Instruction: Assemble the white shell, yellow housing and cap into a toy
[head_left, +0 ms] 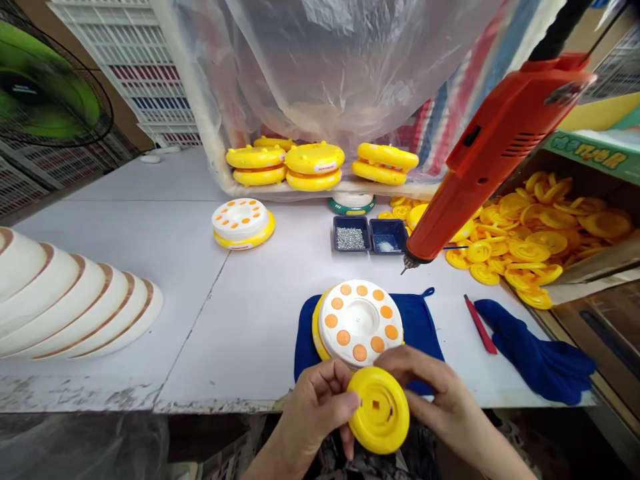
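Observation:
A round yellow plastic disc [367,427] with a square hole near its centre is held above the table's front edge. My left hand [320,407] pinches its left rim, thumb on the face. On the far right rim, the curled fingers of my right hand [440,393] hold it too; some fingertips are hidden behind it. Just beyond my hands, a white round part with orange dots [359,319] rests on a yellow base, over a blue cloth [420,320]. An orange-red electric screwdriver [485,147] hangs at the right, its bit pointing down.
Two dark trays stand behind the cloth, one with small screws [350,238]. Loose yellow discs [530,250] spill from a box at right, near a red tool [480,325] and blue glove [530,353]. Stacked white bowl-like parts [120,313] lie left; yellow assemblies [315,163] line the back.

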A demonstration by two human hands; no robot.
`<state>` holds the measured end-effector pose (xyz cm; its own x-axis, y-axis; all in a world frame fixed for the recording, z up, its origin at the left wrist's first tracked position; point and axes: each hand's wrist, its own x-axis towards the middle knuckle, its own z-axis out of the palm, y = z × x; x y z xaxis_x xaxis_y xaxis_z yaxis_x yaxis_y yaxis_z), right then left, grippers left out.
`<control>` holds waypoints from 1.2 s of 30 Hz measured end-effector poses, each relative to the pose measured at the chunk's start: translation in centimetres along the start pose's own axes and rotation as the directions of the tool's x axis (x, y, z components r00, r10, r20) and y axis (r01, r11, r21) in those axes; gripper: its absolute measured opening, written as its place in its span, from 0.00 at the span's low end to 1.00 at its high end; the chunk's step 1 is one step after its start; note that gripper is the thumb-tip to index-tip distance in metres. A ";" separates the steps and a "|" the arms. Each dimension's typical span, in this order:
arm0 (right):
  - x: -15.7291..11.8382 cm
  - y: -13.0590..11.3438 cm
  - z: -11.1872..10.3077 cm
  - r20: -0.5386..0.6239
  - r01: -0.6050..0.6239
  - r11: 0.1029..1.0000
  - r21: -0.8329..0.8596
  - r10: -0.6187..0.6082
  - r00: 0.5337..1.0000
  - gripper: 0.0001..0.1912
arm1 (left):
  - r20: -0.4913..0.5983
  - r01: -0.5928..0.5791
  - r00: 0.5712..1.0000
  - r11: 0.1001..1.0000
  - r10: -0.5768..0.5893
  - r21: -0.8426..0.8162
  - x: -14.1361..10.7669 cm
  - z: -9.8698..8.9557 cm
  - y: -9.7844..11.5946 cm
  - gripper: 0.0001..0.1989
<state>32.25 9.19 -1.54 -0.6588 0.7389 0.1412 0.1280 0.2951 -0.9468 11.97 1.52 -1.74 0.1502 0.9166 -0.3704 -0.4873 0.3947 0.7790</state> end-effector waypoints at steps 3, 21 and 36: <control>-0.2 -1.7 -1.3 0.046 0.069 0.963 -0.262 -0.058 0.997 0.25 | -0.093 0.012 0.996 0.998 -0.006 0.067 -0.1 0.2 0.3 0.23; 7.2 1.7 -2.6 0.195 0.285 0.662 -0.694 -0.208 0.958 0.32 | -0.396 -0.136 0.740 0.698 0.544 0.703 0.2 -8.7 -1.0 0.17; 7.8 3.3 -1.7 0.203 0.230 0.643 -0.731 -0.117 0.972 0.28 | -0.177 -0.147 0.626 0.338 0.760 0.929 0.9 -12.8 -4.4 0.10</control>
<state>28.79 16.98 -3.03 -0.8061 0.5608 0.1891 0.4727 0.8023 -0.3646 3.27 -0.20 -11.97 -0.4288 0.8620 0.2704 0.6126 0.0574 0.7883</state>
